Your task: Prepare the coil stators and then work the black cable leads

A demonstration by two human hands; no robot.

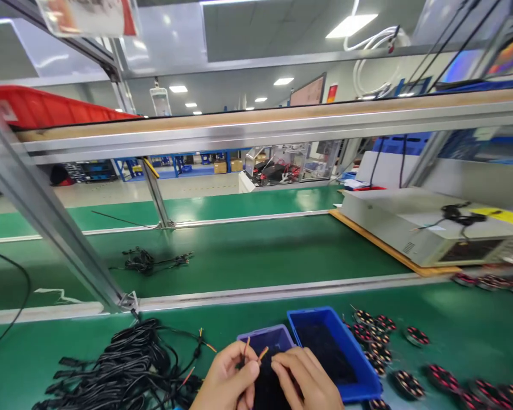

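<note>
My left hand (229,380) pinches a black cable whose stripped end splits into thin wires (261,355) with orange and yellow insulation. Just right of it, my right hand (310,380) has thumb and fingers pressed together near the wire tips; anything in that pinch is too small to make out. Behind and below both hands are a small purple bin (267,337) and a larger blue bin (336,353) with dark contents. To the left lies a heap of bundled black cables (117,364), some with coloured wire ends showing.
Several round coil parts with copper windings (408,384) are scattered on the green bench at right. A grey metal box (414,222) stands at the back right. Another black cable bundle (143,261) lies beyond the rail. An aluminium post (64,210) and shelf beam (256,132) frame the bench.
</note>
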